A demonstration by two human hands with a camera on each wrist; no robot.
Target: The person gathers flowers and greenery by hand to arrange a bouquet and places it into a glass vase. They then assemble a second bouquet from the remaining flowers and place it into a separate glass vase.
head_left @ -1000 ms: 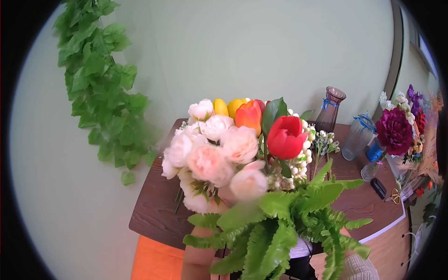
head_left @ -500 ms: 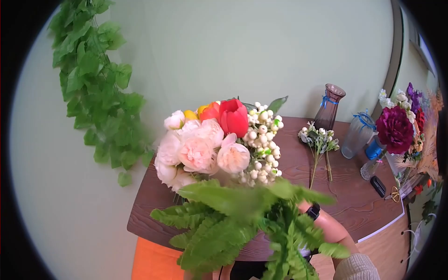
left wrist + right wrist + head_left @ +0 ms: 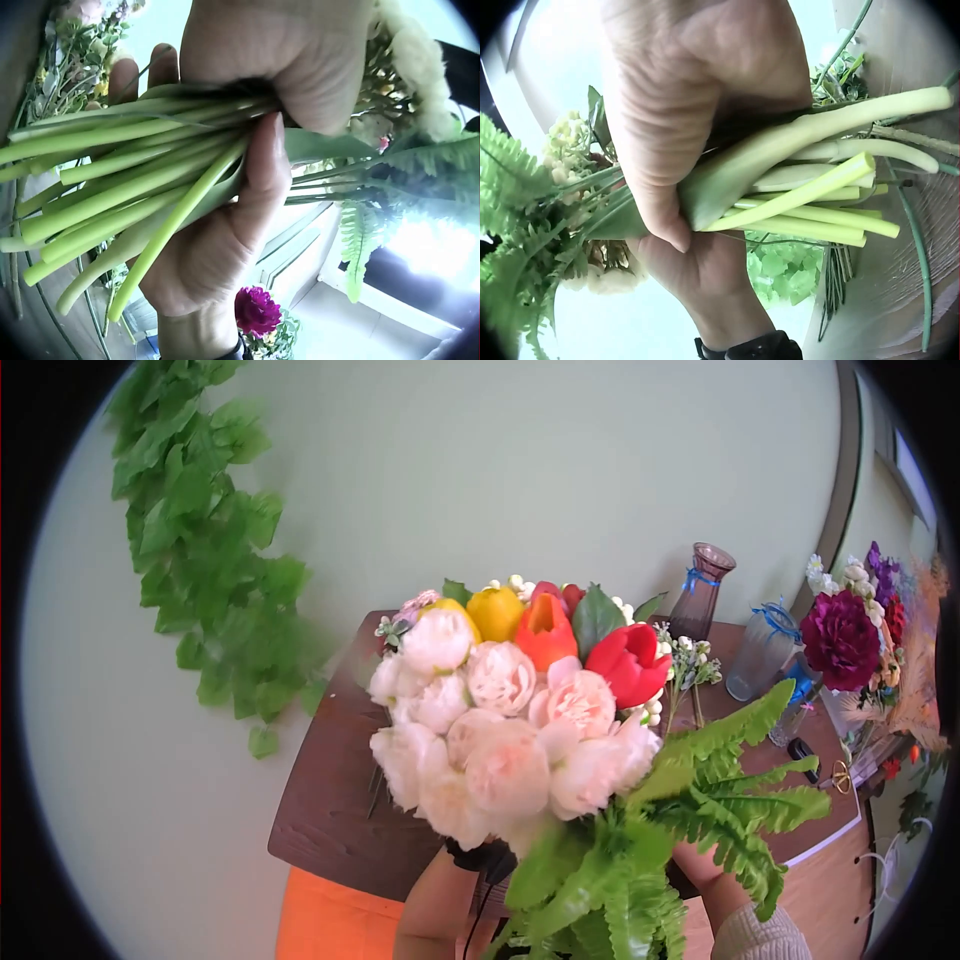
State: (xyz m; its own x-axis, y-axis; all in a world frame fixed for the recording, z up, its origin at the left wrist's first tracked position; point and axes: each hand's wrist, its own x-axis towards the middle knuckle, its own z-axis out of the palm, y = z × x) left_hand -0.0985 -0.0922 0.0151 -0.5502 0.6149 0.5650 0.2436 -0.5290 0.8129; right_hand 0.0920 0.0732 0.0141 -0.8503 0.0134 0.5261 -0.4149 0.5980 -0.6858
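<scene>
"If one goes by how full it looks, how far on is the bunch?"

"Well on, I'd judge. Pale blooms are massed with tulips and white berries, and fern fans out on the near side. It's held up in front of the person, over the near part of the bench."

"And what's left?"

"No tie shows round the stems, though the hands may hide one. Their ends are uneven, so they look untrimmed to me. Some sprigs lie apart on the bench, near a purple vase that stands upright with no flowers in it; whether they belong in the bunch, I can't say."

"How are the hands posed?"

"Both are low under the flowers, forearms reaching in from either side and meeting at the stems. The right hand is clamped on them, its thumb laid across. The left hand is wrapped close about them too, right beside the other, though most of its fingers are hidden."

"So the hands touch?"

"They seem to, one pressed near the other, with the cut ends sticking out past them."
</scene>
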